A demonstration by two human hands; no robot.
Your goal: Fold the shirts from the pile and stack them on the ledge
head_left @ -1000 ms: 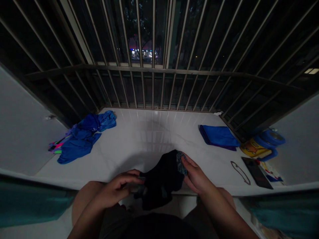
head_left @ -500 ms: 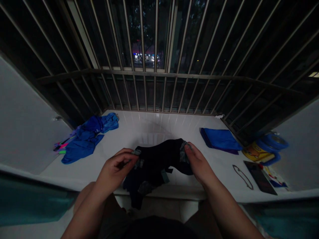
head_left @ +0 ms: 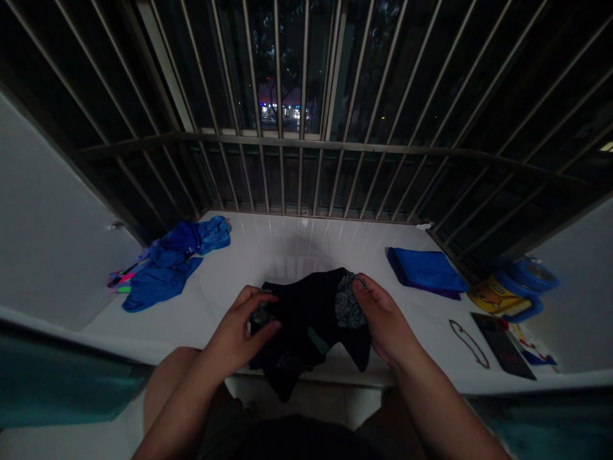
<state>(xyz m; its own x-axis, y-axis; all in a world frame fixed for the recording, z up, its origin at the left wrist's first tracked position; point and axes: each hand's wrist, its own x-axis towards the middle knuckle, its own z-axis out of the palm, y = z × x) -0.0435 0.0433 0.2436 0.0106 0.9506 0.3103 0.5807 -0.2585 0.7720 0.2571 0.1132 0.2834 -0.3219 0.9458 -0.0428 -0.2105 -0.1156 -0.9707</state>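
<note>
Window bars [head_left: 364, 147] fill the far side, well beyond the fingers [head_left: 261, 298], and below them a pale ledge [head_left: 416, 326] runs out on both sides. The dark cloth [head_left: 304, 297] lies between the two sets of fingers, near the ledge's front edge, its lower part dropping past that edge. A second ago it sagged in a bunch, lower down; now its upper side spans from hand to hand, so more of its outline shows, and I judge the work in hand to be spreading and sorting out this cloth, with the lower folds not yet straight. Left of the left fingers, and farther off, sits a loose blue pile [head_left: 158, 278]; beyond the right fingers lies a folded blue cloth [head_left: 426, 268], and farther right a blue and yellow container [head_left: 500, 295]. The right hand [head_left: 387, 319] pinches the cloth's right end, thumb on top. The left hand [head_left: 242, 329] pinched the other end half a second ago; now its thumb and forefinger stand apart over the cloth, its other fingers hidden, which suggests a change of hold. Well right of the right fingers lie a black slab [head_left: 502, 345] and, nearer, a thin loop [head_left: 469, 345]. A patterned patch [head_left: 349, 305] beside the right thumb now shows broader than before.
</note>
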